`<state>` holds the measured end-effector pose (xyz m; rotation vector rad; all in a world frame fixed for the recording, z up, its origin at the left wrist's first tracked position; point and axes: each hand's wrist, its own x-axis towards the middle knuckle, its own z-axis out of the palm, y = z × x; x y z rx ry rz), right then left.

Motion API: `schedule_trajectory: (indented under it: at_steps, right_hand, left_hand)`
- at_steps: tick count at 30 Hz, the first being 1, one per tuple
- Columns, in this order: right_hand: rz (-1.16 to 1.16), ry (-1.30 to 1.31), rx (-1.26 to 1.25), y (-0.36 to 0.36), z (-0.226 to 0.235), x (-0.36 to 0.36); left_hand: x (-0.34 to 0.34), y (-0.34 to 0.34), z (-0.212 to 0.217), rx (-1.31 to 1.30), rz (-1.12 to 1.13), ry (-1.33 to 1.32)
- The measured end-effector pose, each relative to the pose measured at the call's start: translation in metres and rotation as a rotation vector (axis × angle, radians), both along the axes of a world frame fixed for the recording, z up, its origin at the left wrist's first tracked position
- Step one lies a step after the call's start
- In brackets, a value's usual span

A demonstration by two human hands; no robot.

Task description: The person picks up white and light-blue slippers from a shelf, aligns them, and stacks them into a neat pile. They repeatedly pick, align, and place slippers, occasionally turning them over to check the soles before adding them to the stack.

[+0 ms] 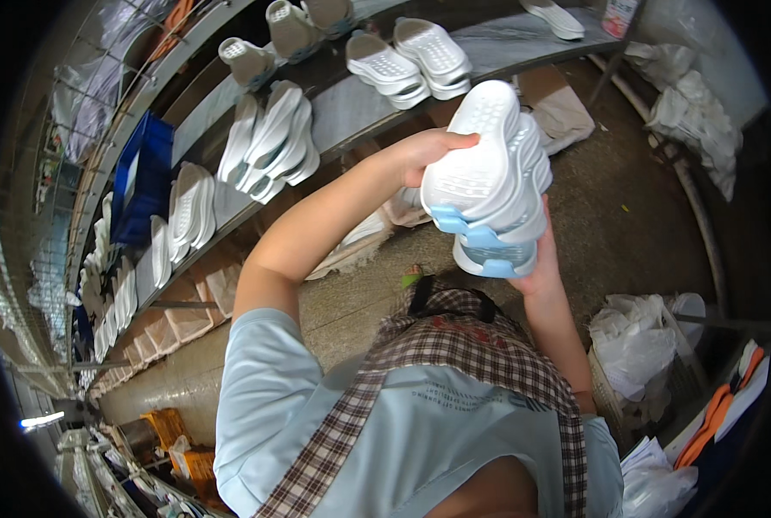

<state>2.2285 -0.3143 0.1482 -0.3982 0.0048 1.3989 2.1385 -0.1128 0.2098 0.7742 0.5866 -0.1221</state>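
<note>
The left hand grips the upper edge of a stacked pair of white shoes with pale blue heel tabs, held sole-up in mid-air at centre, above the floor. The right hand is closed around the lower heel end of the same pair. More white shoes lie in rows on the long grey conveyor shelf, far and to the left.

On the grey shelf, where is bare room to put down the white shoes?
The grey shelf is bare between the sole pair and the single shoe at its far end, and in a smaller patch between the leaning soles and that pair. Further left, soles stand packed. Both the left hand and right hand hold the white shoes.
</note>
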Motion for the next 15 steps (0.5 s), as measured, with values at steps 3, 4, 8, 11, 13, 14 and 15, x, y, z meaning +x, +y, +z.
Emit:
schedule_trajectory:
  at_steps: [3, 4, 8, 11, 13, 14, 15]
  right_hand:
    - [0.199, 0.263, 0.093, -0.010, 0.001, -0.002]
    - [0.212, 0.295, 0.107, -0.013, 0.000, -0.003]
    - [0.225, 0.325, 0.050, -0.027, -0.002, -0.003]
    - [0.246, 0.285, 0.063, -0.036, -0.003, -0.002]
    - [0.239, 0.284, 0.074, -0.040, -0.004, -0.001]
    - [0.243, 0.284, 0.079, -0.043, -0.004, -0.001]
    - [0.233, 0.286, 0.073, -0.045, -0.004, -0.001]
  left_hand:
    - [0.002, 0.000, -0.011, -0.046, -0.046, 0.053]
    - [0.002, 0.000, -0.015, -0.067, -0.054, 0.046]
    - [0.006, -0.004, -0.031, -0.147, -0.094, -0.009]
    - [0.010, -0.007, -0.040, -0.168, -0.123, -0.025]
    - [0.012, -0.010, -0.045, -0.169, -0.139, -0.034]
    - [0.014, -0.012, -0.047, -0.166, -0.148, -0.044]
    - [0.015, -0.014, -0.048, -0.163, -0.156, -0.054]
